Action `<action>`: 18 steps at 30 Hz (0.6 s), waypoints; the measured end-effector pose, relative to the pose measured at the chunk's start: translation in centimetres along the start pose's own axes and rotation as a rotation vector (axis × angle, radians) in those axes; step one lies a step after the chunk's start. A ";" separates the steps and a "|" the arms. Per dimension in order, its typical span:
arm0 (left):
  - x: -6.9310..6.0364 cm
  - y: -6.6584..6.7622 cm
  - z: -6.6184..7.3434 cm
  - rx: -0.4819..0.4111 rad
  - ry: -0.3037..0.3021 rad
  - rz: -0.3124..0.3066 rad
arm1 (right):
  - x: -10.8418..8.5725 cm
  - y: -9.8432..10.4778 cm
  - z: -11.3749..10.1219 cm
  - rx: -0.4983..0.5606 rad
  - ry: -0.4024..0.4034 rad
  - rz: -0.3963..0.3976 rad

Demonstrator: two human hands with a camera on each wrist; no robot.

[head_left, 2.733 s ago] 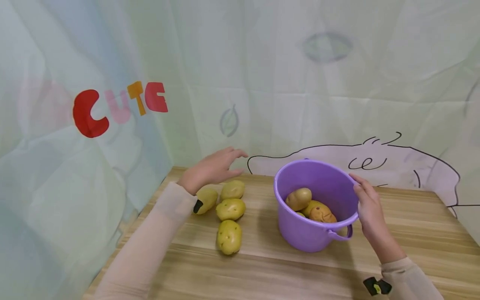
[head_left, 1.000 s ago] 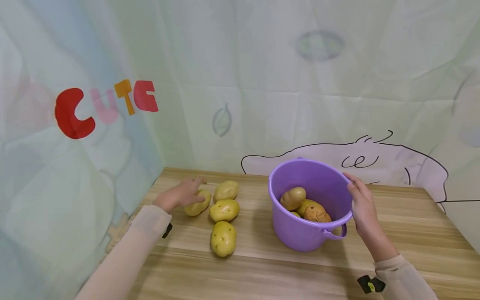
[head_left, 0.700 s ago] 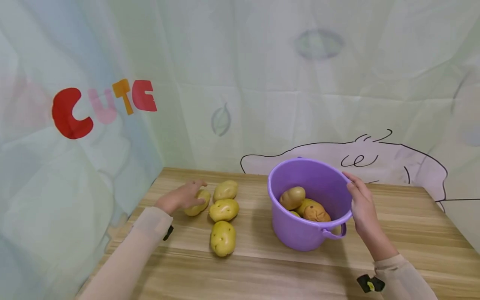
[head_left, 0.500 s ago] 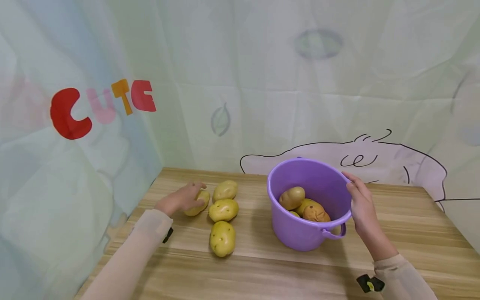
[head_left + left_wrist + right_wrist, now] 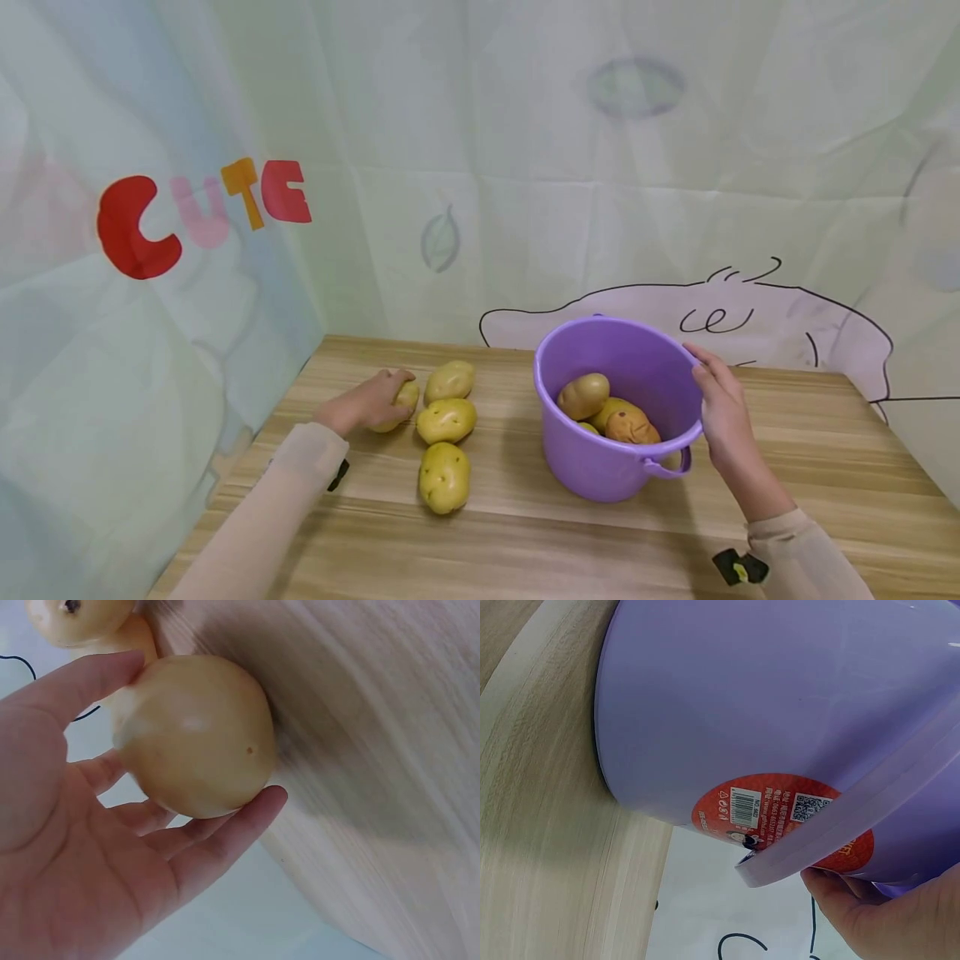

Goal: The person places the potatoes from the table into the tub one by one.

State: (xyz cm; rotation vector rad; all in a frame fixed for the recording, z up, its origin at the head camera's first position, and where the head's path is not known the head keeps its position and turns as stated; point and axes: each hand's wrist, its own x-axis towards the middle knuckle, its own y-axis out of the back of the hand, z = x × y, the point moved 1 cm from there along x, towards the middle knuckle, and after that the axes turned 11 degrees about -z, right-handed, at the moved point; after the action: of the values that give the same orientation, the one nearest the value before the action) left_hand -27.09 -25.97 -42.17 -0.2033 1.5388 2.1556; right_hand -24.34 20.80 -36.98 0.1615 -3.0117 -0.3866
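My left hand (image 5: 365, 402) grips the leftmost yellow potato (image 5: 406, 402) on the table. In the left wrist view, the thumb lies on one side of this potato (image 5: 199, 735) and the fingers on the other. Three more potatoes lie just right of it, in a rough column: a far one (image 5: 450, 381), a middle one (image 5: 447, 420) and a near one (image 5: 445, 477). My right hand (image 5: 729, 417) holds the right rim of a purple bucket (image 5: 600, 467). Inside the bucket are a smooth potato (image 5: 584, 396), a wrinkled brownish one (image 5: 632, 425) and others partly hidden.
The wood-grain table (image 5: 525, 558) ends against a printed cloth backdrop (image 5: 525, 167) at the back and left. A purple handle (image 5: 840, 817) hangs along the bucket's side over a red label (image 5: 739, 814). Wood surface lies between the potatoes and the bucket.
My left hand came down from above the potatoes to the leftmost one, and its fingers then closed round it. The right hand still holds the bucket; the head view shifted slightly.
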 end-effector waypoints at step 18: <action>-0.1 -0.1 -0.2 -0.028 0.004 0.006 | -0.2 -0.1 -0.3 -0.012 0.015 -0.002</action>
State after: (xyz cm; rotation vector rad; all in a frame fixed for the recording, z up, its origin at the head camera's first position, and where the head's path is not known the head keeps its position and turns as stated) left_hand -27.01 -26.14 -42.30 -0.2126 1.5140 2.1841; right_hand -24.12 20.67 -36.77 0.1660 -2.9944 -0.4014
